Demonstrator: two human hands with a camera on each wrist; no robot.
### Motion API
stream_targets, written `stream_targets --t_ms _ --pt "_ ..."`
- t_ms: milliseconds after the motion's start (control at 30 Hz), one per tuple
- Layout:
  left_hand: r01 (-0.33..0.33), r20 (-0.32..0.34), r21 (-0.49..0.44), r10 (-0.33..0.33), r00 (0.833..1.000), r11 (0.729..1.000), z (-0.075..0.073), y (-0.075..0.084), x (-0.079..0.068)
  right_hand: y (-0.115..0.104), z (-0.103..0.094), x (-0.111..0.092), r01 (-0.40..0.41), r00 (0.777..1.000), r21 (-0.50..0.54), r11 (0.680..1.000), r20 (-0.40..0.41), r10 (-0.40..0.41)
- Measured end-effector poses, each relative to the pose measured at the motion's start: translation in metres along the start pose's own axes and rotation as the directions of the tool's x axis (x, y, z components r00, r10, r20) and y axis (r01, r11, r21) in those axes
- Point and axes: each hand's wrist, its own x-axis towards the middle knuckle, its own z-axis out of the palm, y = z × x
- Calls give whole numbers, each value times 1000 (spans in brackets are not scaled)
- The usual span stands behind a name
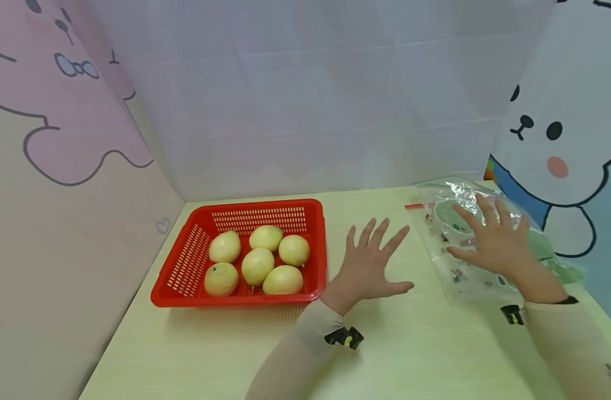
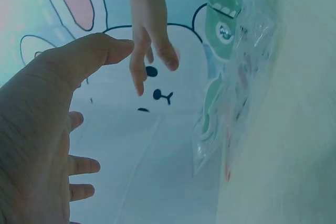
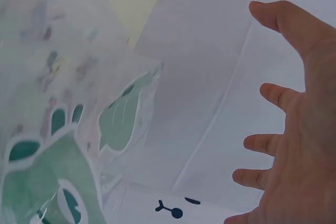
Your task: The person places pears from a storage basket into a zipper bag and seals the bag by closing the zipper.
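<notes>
Left grip [image 1: 364, 269] near red basket [image 1: 238, 301]

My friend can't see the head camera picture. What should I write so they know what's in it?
A person's left hand and right hand spread wide above a pale table, the right one over a clear plastic bag with green prints. Left of both hands, a red basket holds six yellowish fruits.

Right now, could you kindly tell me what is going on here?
A person's right hand hovers, fingers spread, near a clear bag with green prints, holding nothing. The left hand, also spread and empty, is above the table, between the bag and a red basket. Six pale yellow-green fruits lie in the basket.
</notes>
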Motion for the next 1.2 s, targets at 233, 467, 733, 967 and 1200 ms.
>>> stream_targets --t_ms 233,467,733,967,1200 --pt "-57 -8 34 57 998 998 14 33 32 44 -3 -1 -137 988 -4 991 74 137" --pt "-36 82 -35 39 996 999 32 51 69 66 6 -2 -195 968 -3 981 159 193" --pt "-34 201 32 27 979 999 71 58 96 87 21 -2 -257 943 31 966 226 244" --pt "-11 277 46 -2 961 999 106 53 97 97 36 3 -290 929 92 952 266 258" --pt "17 237 38 -26 971 999 108 41 98 99 51 11 -340 938 119 933 109 329"
